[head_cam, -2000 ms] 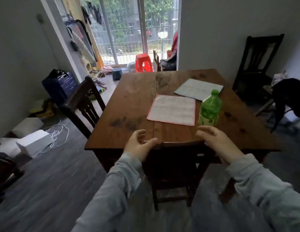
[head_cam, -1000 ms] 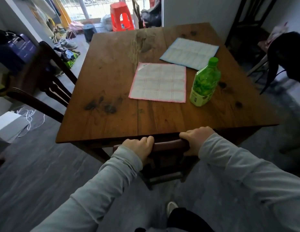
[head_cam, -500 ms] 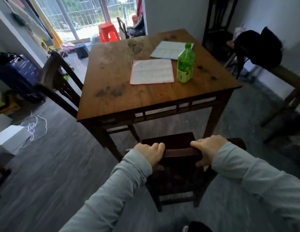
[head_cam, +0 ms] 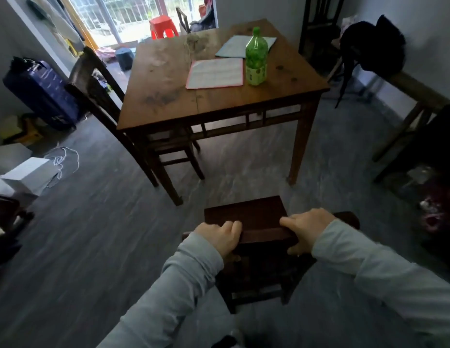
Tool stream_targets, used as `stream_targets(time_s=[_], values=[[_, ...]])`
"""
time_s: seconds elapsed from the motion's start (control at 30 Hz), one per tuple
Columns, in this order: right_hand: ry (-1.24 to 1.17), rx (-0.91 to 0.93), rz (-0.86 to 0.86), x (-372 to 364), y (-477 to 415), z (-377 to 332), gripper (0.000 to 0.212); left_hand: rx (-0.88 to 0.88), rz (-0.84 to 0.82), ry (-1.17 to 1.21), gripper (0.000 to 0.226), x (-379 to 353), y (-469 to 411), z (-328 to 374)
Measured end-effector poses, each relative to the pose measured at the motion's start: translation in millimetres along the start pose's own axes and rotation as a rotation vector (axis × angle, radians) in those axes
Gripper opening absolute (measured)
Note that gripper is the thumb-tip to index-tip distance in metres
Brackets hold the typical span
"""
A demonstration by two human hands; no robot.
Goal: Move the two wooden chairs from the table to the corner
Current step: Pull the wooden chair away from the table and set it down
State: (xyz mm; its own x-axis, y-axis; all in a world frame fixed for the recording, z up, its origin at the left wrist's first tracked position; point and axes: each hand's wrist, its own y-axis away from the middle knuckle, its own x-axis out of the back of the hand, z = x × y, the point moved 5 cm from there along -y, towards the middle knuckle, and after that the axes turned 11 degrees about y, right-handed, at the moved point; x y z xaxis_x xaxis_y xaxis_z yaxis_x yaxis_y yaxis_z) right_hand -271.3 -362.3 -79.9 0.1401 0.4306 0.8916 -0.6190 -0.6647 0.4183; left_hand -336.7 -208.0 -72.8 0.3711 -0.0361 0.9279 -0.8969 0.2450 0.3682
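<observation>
Both hands gripped the top rail of a dark wooden chair (head_cam: 246, 214) that stood on the grey floor (head_cam: 93, 247), well clear of the bench (head_cam: 168, 79). The left hand (head_cam: 220, 236) had its fingers (head_cam: 231, 226) curled over the rail near its left end, closed on the wood. The right hand (head_cam: 308, 228) held the rail toward the right end, fingers wrapped over the top and the thumb tucked beneath. Grey sleeves covered both arms.

The chair's seat pointed toward the bench, with open floor between them. A second wooden chair (head_cam: 98, 96) stood at the bench's left side, its seat pushed under the top and its back tilted outward.

On the bench lay a pink-edged cloth (head_cam: 215, 72), and just beside its right edge stood a green bottle (head_cam: 256, 60), upright. A pale blue cloth (head_cam: 236, 47) lay behind the bottle. A blue suitcase (head_cam: 40, 94) stood against the left wall, and a red stool (head_cam: 163, 27) sat near the window.
</observation>
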Motion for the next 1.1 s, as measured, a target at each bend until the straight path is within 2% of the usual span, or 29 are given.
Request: stream_targets(time_s=[0.17,0.6,0.87,0.97,1.03,1.1], values=[[0.007,0.023,0.049,-36.4,40.4,-31.0,0.056,0.006,0.070,-0.002,0.033,-32.9,38.7,35.8],[-0.006,-0.024,0.092,-73.4,86.9,-65.2,0.052,0.085,0.004,0.030,0.044,-70.3,74.4,71.2],[-0.057,-0.059,0.065,-71.2,85.1,-64.4,0.048,0.139,-0.046,0.071,0.039,-68.3,70.7,69.4],[-0.087,-0.068,0.013,-71.4,84.3,-65.8,0.053,0.146,-0.091,0.100,0.051,-70.6,68.4,69.8],[-0.163,-0.085,-0.101,-67.6,82.5,-67.1,0.063,0.161,-0.125,0.144,0.066,-70.7,66.1,66.6],[-0.252,-0.087,-0.261,-58.2,79.2,-72.3,0.073,0.232,-0.165,0.356,0.080,-66.5,67.6,58.2]])
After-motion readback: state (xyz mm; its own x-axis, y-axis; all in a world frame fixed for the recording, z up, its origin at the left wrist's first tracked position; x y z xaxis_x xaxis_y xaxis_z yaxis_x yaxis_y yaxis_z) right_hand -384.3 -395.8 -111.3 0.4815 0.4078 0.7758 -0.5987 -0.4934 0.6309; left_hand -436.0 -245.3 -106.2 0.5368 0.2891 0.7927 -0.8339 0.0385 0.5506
